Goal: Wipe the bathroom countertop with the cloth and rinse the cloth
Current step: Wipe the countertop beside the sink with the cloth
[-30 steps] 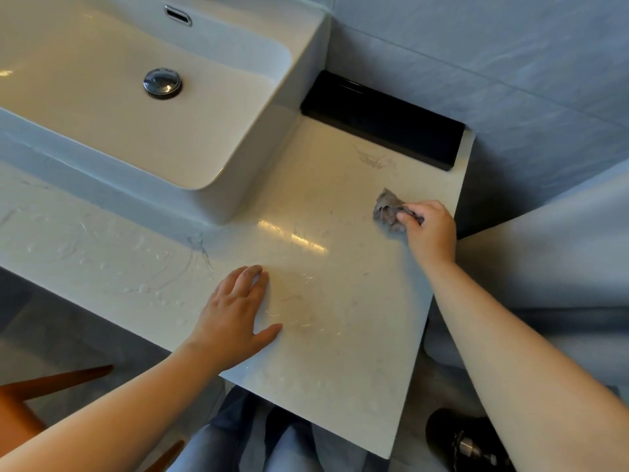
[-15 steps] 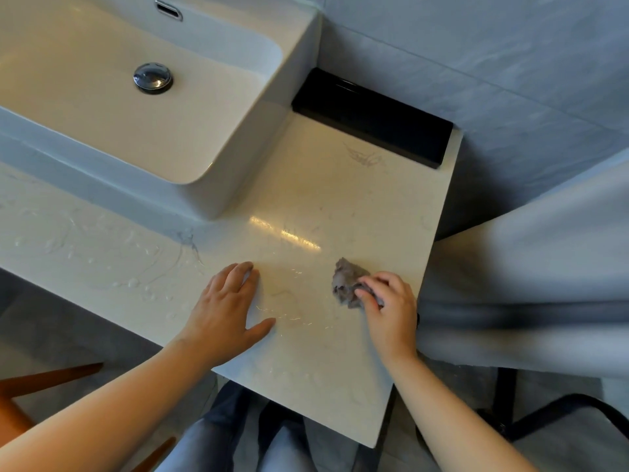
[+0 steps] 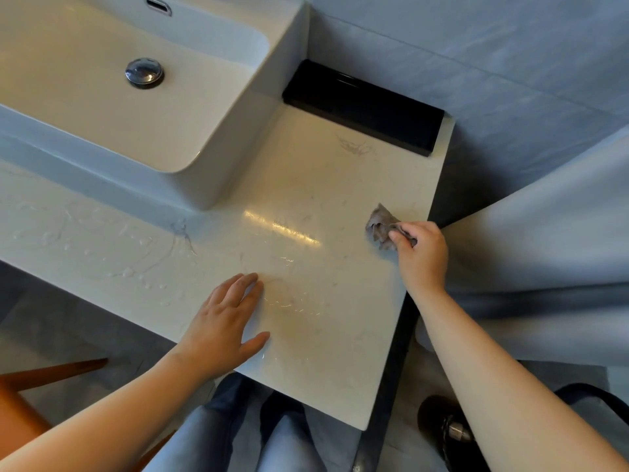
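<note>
Right hand pinching crumpled grey cloth against surface, right of centre. Left hand lying flat, fingers spread, lower centre, holding nothing.

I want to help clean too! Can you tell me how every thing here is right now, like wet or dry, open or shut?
cloth: crumpled, pressed on the countertop by the right hand.
right hand: closed on the cloth.
left hand: open, flat on the countertop.
countertop: water droplets on its left part, streaks near the left hand.
sink: no water pooled.
drain stopper: cannot tell whether up or down.
</note>
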Demonstrator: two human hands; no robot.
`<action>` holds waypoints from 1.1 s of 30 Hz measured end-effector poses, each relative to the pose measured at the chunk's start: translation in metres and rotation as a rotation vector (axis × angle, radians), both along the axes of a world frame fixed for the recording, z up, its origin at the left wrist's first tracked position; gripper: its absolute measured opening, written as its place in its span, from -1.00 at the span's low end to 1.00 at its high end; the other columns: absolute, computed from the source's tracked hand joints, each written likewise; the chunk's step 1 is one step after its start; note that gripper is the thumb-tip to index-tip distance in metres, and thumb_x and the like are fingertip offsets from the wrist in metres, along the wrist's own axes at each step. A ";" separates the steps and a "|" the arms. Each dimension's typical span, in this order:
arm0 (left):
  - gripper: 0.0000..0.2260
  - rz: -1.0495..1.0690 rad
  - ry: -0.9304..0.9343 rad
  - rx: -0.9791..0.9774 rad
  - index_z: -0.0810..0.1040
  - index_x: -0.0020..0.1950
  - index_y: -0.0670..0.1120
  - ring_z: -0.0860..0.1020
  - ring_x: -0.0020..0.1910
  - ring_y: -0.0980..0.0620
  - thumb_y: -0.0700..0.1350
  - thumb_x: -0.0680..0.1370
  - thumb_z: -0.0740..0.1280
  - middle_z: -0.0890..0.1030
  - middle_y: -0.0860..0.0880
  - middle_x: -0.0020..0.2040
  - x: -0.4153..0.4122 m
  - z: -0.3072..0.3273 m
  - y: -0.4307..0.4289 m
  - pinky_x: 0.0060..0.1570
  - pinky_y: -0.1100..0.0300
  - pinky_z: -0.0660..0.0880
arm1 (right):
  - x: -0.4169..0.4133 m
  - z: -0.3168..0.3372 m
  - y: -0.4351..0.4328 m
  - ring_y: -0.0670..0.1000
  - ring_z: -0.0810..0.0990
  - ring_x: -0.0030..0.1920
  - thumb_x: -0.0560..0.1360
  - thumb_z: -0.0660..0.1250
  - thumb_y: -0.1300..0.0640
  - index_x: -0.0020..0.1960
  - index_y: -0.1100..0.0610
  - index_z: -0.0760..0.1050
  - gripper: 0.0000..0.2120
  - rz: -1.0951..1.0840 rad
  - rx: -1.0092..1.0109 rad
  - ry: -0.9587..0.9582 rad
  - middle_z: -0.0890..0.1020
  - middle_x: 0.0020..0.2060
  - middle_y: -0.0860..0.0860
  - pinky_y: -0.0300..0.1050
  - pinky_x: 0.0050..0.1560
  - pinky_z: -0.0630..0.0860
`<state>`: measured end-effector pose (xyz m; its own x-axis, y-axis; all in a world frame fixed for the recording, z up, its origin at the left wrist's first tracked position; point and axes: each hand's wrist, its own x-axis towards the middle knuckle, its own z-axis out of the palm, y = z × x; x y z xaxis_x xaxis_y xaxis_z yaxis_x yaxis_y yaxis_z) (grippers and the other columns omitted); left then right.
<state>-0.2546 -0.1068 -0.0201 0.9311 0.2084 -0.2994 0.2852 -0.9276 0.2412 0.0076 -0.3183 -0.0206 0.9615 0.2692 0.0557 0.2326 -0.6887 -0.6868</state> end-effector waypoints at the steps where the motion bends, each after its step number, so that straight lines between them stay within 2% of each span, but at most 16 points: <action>1: -0.23 0.001 -0.004 0.003 0.23 0.51 -0.10 0.20 0.47 -0.08 0.36 0.45 0.08 0.23 -0.05 0.51 0.000 0.000 0.000 0.38 0.01 0.22 | 0.000 -0.005 -0.001 0.09 0.55 0.03 0.48 0.40 0.12 0.08 0.14 0.63 -0.80 0.005 -0.020 0.013 0.57 0.01 0.05 0.14 0.12 0.50; 6: -0.24 -0.018 0.000 0.016 0.24 0.51 -0.10 0.21 0.46 -0.09 0.36 0.45 0.10 0.24 -0.05 0.50 -0.001 0.000 0.000 0.36 0.01 0.23 | -0.038 -0.017 -0.006 0.05 0.52 0.03 0.48 0.40 0.11 0.08 0.12 0.64 -0.80 -0.023 -0.005 -0.010 0.57 0.01 0.00 0.19 0.07 0.51; 15: -0.24 -0.099 0.004 0.016 0.33 0.46 -0.15 0.29 0.42 -0.16 0.35 0.44 0.14 0.32 -0.11 0.46 0.000 0.000 0.009 0.35 -0.04 0.24 | -0.134 -0.020 -0.015 -0.23 0.35 -0.01 0.44 0.45 0.13 0.04 0.08 0.66 -0.82 -0.053 0.013 -0.011 0.53 -0.05 -0.12 0.15 0.03 0.50; 18: -0.24 -0.146 -0.007 0.016 0.31 0.47 -0.13 0.28 0.42 -0.14 0.35 0.44 0.12 0.31 -0.09 0.46 0.000 0.001 0.016 0.35 -0.06 0.27 | -0.163 -0.016 -0.012 -0.16 0.42 0.00 0.44 0.45 0.11 0.04 0.05 0.65 -0.82 -0.068 0.005 -0.001 0.46 -0.05 -0.22 0.12 -0.01 0.53; 22: -0.22 -0.189 -0.010 0.021 0.22 0.51 -0.10 0.20 0.46 -0.10 0.37 0.43 0.06 0.22 -0.05 0.51 0.000 0.002 0.023 0.40 -0.02 0.19 | -0.200 -0.013 -0.006 -0.09 0.48 -0.02 0.43 0.45 0.13 0.05 0.07 0.65 -0.80 -0.080 0.021 0.021 0.47 -0.06 -0.19 0.08 -0.02 0.56; 24: -0.20 -0.203 -0.009 0.011 0.16 0.53 -0.09 0.14 0.49 -0.08 0.38 0.43 0.02 0.16 -0.04 0.53 -0.002 0.002 0.026 0.42 0.03 0.12 | -0.212 -0.011 -0.003 -0.04 0.53 -0.03 0.43 0.45 0.16 0.05 0.09 0.65 -0.80 -0.085 0.036 0.068 0.48 -0.08 -0.15 -0.03 -0.02 0.57; 28: -0.21 -0.184 -0.040 -0.029 0.11 0.55 -0.08 0.06 0.52 -0.07 0.38 0.45 -0.01 0.11 -0.04 0.55 -0.015 0.005 0.033 0.42 0.07 0.02 | -0.208 0.001 0.000 -0.10 0.55 -0.06 0.47 0.41 0.18 0.07 0.16 0.61 -0.82 -0.152 0.121 0.189 0.47 -0.09 -0.09 -0.50 -0.08 0.43; 30: -0.21 -0.152 -0.055 -0.037 0.14 0.54 -0.09 0.09 0.52 -0.09 0.38 0.45 -0.01 0.13 -0.05 0.55 -0.023 0.008 0.038 0.41 0.07 0.00 | -0.190 0.011 0.003 -0.10 0.52 -0.11 0.48 0.40 0.19 0.06 0.20 0.60 -0.83 -0.163 0.135 0.145 0.48 -0.10 -0.04 -0.56 -0.12 0.36; 33: -0.19 -0.135 -0.044 -0.010 0.15 0.53 -0.11 0.09 0.52 -0.10 0.38 0.44 -0.03 0.13 -0.08 0.55 -0.034 0.012 0.052 0.41 0.08 -0.02 | -0.148 0.021 0.017 -0.06 0.48 -0.11 0.50 0.39 0.17 0.07 0.20 0.60 -0.82 -0.134 0.098 0.061 0.48 -0.05 0.02 -0.55 -0.14 0.34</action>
